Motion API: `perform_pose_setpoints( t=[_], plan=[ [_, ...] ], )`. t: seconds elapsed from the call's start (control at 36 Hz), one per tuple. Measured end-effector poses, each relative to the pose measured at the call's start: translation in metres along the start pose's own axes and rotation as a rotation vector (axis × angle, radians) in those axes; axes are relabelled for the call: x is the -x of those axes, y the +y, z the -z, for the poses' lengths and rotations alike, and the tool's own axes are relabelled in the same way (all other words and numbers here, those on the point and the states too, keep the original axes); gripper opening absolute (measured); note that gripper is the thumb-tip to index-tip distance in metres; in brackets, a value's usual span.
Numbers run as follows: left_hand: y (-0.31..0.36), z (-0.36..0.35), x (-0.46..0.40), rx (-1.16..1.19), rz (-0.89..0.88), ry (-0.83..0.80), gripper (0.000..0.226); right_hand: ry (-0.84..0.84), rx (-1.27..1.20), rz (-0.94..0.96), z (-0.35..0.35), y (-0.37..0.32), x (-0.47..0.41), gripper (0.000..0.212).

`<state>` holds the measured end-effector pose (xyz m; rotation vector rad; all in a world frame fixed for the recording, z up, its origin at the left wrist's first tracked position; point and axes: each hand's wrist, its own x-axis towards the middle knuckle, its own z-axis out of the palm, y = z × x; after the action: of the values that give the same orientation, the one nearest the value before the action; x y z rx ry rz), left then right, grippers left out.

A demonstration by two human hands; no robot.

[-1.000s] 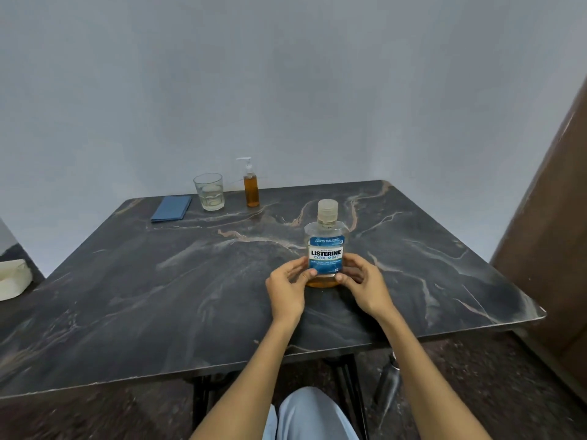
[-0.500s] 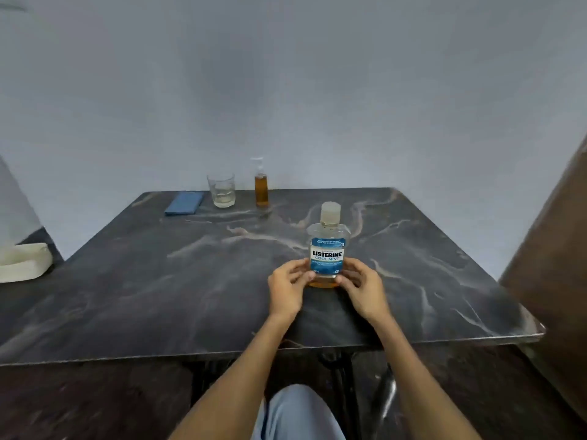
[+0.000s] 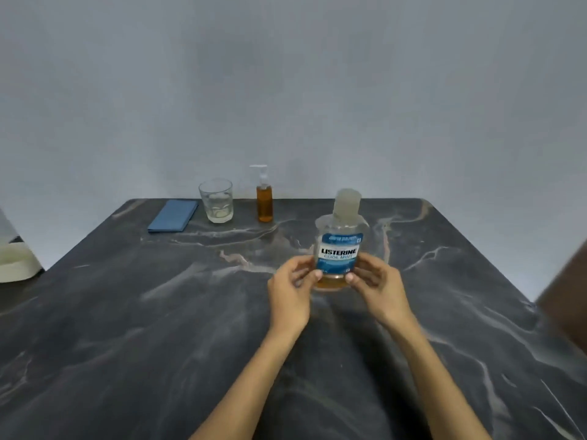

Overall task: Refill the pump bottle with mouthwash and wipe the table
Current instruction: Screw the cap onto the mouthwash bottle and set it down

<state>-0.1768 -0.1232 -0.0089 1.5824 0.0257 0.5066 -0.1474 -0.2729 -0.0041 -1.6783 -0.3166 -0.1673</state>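
Note:
A clear mouthwash bottle (image 3: 341,239) with a blue label, a pale cap and a little amber liquid at its bottom stands upright mid-table. My left hand (image 3: 290,290) grips its lower left side and my right hand (image 3: 376,285) grips its lower right side. At the table's far edge stands a small pump bottle (image 3: 264,201) of amber liquid with a white pump head. A folded blue cloth (image 3: 173,215) lies flat at the far left. The dark marbled table (image 3: 127,328) fills the lower view.
A clear drinking glass (image 3: 216,201) with a little water stands between the cloth and the pump bottle. A white object (image 3: 14,262) sits off the table's left side. A brown surface (image 3: 568,296) rises at the right edge. A grey wall is behind.
Both hands stay on the mouthwash bottle. The camera has moved closer over the table, so the near edge and my lap have dropped out of view.

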Motion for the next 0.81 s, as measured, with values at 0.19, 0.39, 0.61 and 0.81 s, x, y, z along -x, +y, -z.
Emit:
perform_pose_setpoints(
  t=[0.19, 0.39, 0.61, 0.81],
  plan=[
    [-0.004, -0.027, -0.119, -0.129, -0.033, 0.042, 0.03, 0.076, -0.015, 0.019, -0.015, 0.004, -0.116, 0.045],
    [-0.048, -0.038, -0.199, -0.217, 0.039, 0.086, 0.034, 0.1, 0.049, -0.002, -0.037, 0.045, -0.198, 0.047],
    [-0.089, -0.041, -0.239, -0.285, 0.108, 0.074, 0.036, 0.134, 0.167, 0.01, -0.049, 0.089, -0.229, 0.044],
    [-0.101, -0.051, -0.243, -0.248, 0.133, 0.075, 0.036, 0.146, 0.227, 0.023, -0.04, 0.1, -0.237, 0.043]
  ],
)
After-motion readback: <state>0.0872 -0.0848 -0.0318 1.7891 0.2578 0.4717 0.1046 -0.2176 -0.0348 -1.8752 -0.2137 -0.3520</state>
